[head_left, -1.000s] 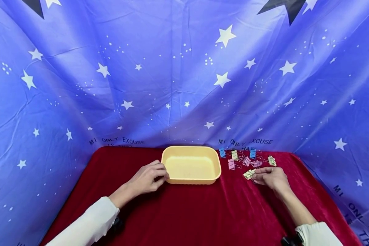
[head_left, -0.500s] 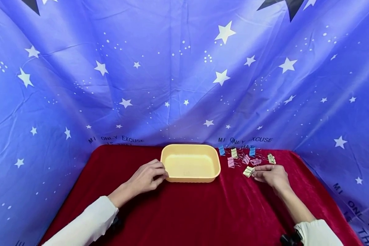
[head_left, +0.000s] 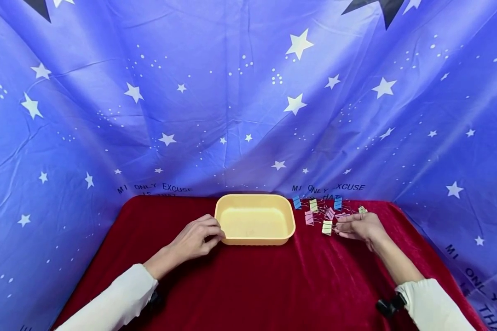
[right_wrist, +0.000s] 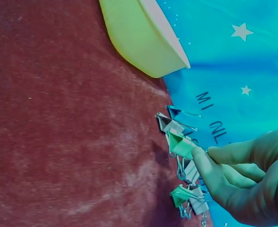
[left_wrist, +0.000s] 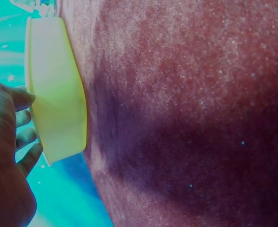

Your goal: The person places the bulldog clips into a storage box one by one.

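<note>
A shallow yellow plastic container [head_left: 254,242] stands on the red cloth, with nothing visible inside it. My left hand [head_left: 198,236] holds its near left corner, thumb and fingers at the rim, as the left wrist view of the container [left_wrist: 58,94] also shows. Right of the container, my right hand [head_left: 363,228] pinches a light yellow binder clip [head_left: 327,227] by its wire handles between thumb and fingers. In the right wrist view this clip [right_wrist: 180,145], tinted green, hangs in front of the other clips. The far fingers are partly hidden behind the thumb.
Several binder clips lie behind the right hand, among them a blue clip [head_left: 297,202], a pink clip [head_left: 309,218] and another blue clip [head_left: 338,203]. A yellow clip [head_left: 362,209] is partly covered by the hand. A blue star-printed curtain [head_left: 232,115] rises behind the table.
The right hand has shifted slightly left and away from me with the yellow binder clip, which now stands more upright. The left hand keeps its hold on the container. The head view shifted slightly.
</note>
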Motion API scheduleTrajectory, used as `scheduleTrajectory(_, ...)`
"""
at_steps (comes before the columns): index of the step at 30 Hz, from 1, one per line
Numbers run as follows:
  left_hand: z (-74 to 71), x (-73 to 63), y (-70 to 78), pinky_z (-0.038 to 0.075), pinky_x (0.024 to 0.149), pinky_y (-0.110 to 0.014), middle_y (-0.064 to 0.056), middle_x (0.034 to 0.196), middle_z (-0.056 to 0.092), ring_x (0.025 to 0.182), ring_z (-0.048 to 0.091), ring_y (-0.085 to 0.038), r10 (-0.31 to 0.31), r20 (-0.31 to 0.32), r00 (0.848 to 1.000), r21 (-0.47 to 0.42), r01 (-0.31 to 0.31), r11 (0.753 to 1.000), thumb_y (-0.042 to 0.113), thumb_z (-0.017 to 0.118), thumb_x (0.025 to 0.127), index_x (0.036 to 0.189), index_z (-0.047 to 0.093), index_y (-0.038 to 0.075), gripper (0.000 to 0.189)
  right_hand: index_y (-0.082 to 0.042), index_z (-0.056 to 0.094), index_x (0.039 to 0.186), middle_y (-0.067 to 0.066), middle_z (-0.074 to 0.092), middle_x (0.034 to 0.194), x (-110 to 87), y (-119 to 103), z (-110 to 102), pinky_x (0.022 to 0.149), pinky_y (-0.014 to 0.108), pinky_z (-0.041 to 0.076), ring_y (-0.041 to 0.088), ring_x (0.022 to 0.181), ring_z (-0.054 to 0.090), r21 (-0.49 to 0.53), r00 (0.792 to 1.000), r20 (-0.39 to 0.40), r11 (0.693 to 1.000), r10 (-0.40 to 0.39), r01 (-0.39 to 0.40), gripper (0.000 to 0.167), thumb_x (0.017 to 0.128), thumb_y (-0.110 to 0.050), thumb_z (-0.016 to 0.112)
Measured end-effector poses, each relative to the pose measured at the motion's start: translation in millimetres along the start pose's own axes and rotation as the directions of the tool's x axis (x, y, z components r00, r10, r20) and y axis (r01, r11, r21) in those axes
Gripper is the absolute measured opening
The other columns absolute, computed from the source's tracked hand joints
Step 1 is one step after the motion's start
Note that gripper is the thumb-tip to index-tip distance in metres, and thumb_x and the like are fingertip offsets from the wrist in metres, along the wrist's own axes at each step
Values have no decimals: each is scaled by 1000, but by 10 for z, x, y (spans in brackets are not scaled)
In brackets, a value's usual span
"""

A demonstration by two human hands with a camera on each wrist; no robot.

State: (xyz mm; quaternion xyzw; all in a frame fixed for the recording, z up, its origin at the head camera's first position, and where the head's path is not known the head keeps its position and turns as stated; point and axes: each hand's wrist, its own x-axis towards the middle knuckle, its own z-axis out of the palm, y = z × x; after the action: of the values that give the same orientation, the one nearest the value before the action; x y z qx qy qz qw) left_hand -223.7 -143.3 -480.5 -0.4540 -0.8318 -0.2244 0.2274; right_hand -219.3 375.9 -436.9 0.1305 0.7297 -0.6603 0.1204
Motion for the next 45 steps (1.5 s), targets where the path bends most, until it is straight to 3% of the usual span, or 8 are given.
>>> scheduleTrajectory(5,-9,2,1,60,83,-28,6,92,74,93,66,-13,-2,3,1000,-5,2,1000,3,90,88,93,86,16,15,14,76,124,10,87,94,43,-112,-10,84,34,70,15,83,86,-20,999,37,1000,18,-17,26,102,18,63)
scheduleTrajectory(10,-24,9,13,60,84,-28,5,92,74,93,66,-13,-7,13,1000,-13,8,1000,3,90,88,93,86,16,14,11,78,121,11,87,97,69,-243,-13,86,34,70,14,84,86,-60,996,81,998,25,-20,24,102,15,65)
scheduleTrajectory(17,-27,12,23,60,83,-29,5,93,74,93,66,-13,-24,30,999,-21,24,999,5,90,90,94,86,16,13,19,62,141,13,87,101,105,-421,56,86,32,69,15,85,86,-105,995,94,994,38,-28,41,101,12,69)
scheduleTrajectory(21,-25,9,17,60,83,-29,5,92,74,93,65,-13,-24,28,999,-23,24,999,5,90,90,94,86,16,13,19,63,138,11,87,100,124,-492,121,88,32,70,16,87,85,-94,993,111,995,36,-25,38,101,13,68)
scheduleTrajectory(29,-32,15,6,60,83,-28,6,92,74,93,65,-13,-17,23,1000,-24,17,1000,5,90,90,94,86,16,13,24,52,147,11,86,101,157,-573,256,92,35,70,17,89,85,-77,990,140,997,21,-10,50,100,16,66)
scheduleTrajectory(38,-20,12,6,60,84,-29,6,93,74,94,66,-13,-14,16,1000,-19,14,1000,5,90,89,94,86,17,13,17,65,138,12,86,100,196,-674,458,93,34,69,17,90,85,-52,989,150,999,-3,11,39,100,14,69)
scheduleTrajectory(45,-10,3,13,62,85,-31,7,93,76,96,68,-13,-38,21,999,-35,39,999,2,89,89,93,86,17,16,21,55,148,8,86,95,227,-747,682,93,34,69,16,86,85,-72,989,146,997,-18,29,53,99,13,73)
